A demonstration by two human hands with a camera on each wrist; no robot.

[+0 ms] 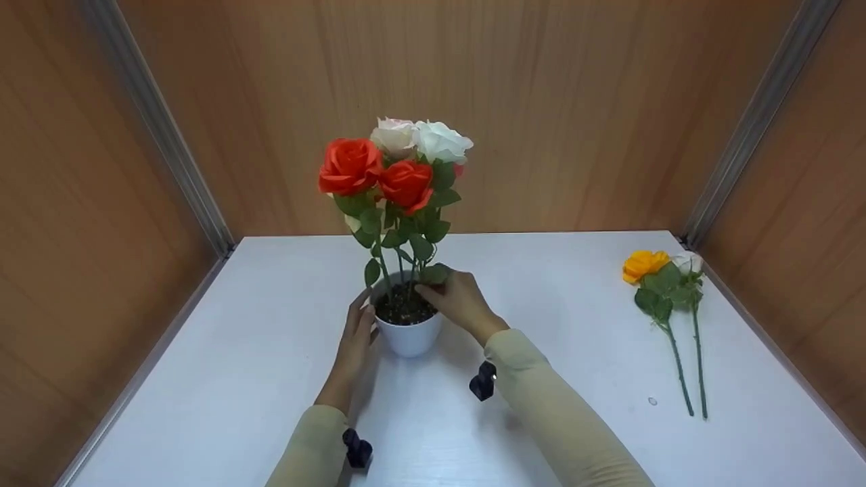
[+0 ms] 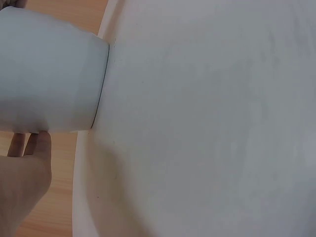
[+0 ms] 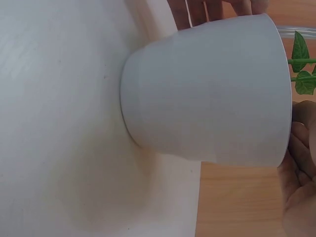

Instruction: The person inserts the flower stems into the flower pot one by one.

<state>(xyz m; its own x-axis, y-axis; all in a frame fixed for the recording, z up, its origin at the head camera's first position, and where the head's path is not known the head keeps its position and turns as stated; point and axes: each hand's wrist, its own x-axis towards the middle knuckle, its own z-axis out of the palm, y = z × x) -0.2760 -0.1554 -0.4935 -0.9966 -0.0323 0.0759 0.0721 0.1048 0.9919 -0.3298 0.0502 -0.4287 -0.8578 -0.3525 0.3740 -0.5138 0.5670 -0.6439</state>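
Observation:
A white flowerpot filled with dark soil stands upright on the table. In it are several artificial roses: two red roses, a white rose, a pale pink rose, and others partly hidden behind them. My left hand holds the pot's left side, and its fingertips touch the wall in the left wrist view. At the right rim, my right hand has curled fingers and reaches over the soil, where it appears to pinch a rose stem. A leaf partly covers those fingertips.
On the right of the white table lie a yellow rose and another white rose, stems toward me. A small clear ring-like bit is near the stems. Wooden panels enclose the back and sides.

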